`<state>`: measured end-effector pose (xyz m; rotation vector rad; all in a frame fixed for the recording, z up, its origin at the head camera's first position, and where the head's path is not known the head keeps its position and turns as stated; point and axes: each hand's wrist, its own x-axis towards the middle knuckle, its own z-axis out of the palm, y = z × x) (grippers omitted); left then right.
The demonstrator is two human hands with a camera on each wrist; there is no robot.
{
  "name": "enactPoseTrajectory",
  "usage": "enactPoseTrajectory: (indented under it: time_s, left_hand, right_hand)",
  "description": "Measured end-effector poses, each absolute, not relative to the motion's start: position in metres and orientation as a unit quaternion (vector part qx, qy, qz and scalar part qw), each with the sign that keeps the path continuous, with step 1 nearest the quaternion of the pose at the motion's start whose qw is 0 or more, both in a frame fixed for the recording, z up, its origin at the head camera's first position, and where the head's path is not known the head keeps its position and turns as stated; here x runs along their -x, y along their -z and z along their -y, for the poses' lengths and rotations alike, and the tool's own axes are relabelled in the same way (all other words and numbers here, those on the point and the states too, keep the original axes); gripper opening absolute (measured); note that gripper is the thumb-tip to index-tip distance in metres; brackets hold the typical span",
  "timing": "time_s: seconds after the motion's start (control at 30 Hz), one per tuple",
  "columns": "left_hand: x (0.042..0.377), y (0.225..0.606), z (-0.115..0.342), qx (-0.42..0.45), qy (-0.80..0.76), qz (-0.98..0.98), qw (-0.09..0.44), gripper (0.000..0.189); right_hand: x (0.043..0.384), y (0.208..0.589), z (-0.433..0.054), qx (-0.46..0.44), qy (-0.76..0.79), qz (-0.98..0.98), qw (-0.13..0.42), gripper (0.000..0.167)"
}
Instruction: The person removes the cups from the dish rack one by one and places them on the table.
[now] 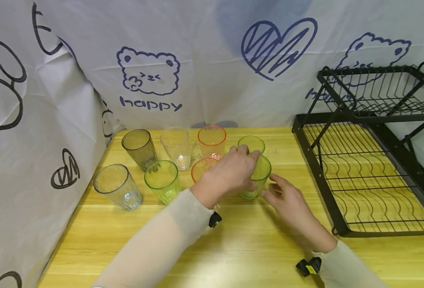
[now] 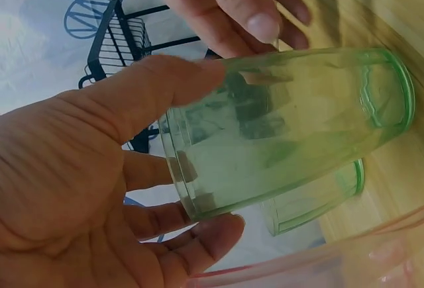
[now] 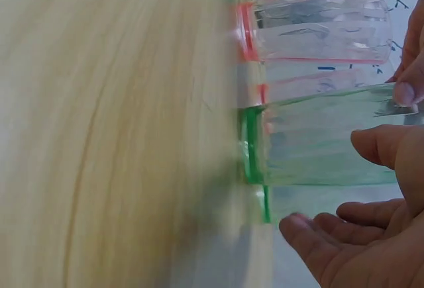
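Note:
A green drinking glass (image 1: 260, 182) stands upright on the wooden table, in front of a second green glass (image 1: 252, 141). My left hand (image 1: 229, 170) grips it from above by the rim; in the left wrist view the thumb is on one side of the glass (image 2: 291, 116) and the fingers are on the other. To its right, my right hand (image 1: 289, 202) is close by with loosely bent fingers. The right wrist view shows that hand (image 3: 377, 228) around the glass's side without a clear grip. An orange-red-rimmed glass (image 1: 199, 170) is partly hidden by my left hand.
Left of the hands stand another green glass (image 1: 163, 180), a bluish clear glass (image 1: 120, 190), a dark grey glass (image 1: 140, 150), a clear glass (image 1: 177, 148) and a red-rimmed glass (image 1: 212, 140). A black two-tier dish rack (image 1: 319, 180) is at the right. Printed cloth (image 1: 212, 80) hangs behind.

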<state>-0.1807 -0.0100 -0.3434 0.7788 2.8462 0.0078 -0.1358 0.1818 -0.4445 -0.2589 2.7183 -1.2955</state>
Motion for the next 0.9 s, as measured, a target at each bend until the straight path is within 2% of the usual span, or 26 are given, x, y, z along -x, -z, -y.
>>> enactPoseTrajectory:
  time_s: [0.27,0.9]
  left_hand:
    - [0.182,0.342,0.013,-0.253,-0.029,-0.96,0.116,0.097]
    - [0.178,0.347,0.013,-0.244,-0.043,-0.963,0.107,0.1]
  right_hand:
    - [0.142,0.453,-0.174,0.083,0.47,-0.874,0.085,0.056]
    - [0.139,0.453,-0.17,0.07,0.473,-0.873,0.1,0.06]
